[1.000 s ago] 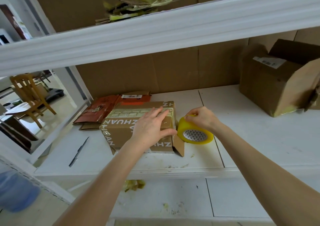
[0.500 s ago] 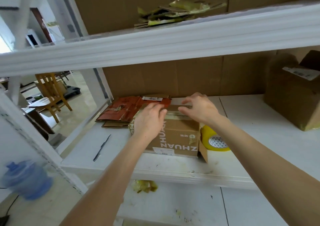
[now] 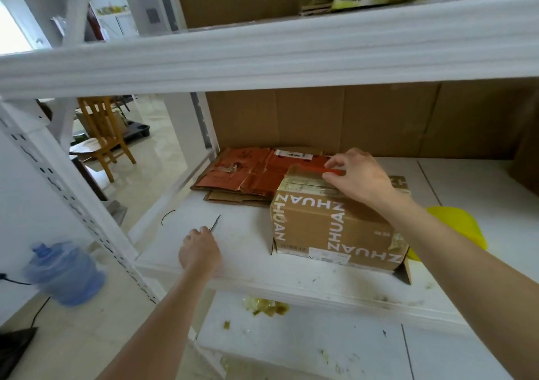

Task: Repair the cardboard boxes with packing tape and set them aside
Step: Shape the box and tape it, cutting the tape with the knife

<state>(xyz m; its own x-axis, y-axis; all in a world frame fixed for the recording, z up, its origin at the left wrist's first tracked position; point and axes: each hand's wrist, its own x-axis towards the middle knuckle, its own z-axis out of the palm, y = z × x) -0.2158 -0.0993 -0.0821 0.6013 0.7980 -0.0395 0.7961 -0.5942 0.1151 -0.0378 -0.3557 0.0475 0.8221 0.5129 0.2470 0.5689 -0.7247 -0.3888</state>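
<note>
While right hand (image 3: 360, 180) pinches taped top of box (image 3: 329, 231), left hand (image 3: 199, 251) curls round thin dark tool (image 3: 215, 222).

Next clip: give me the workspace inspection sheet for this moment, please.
Surface: white shelf, scuffed, flecked with bits.
Job's things: ZHUAN box upright on the shelf, tape along its top; yellow tape roll partly behind right forearm.
Clutter: flattened red cardboard behind box; tape scraps on lower shelf.
Hands: left hand at thin dark tool, grip unclear; right hand on box top, fingers bent.
Cables: black cable on floor.
Surroundings: blue water jug, wooden chair.
</note>
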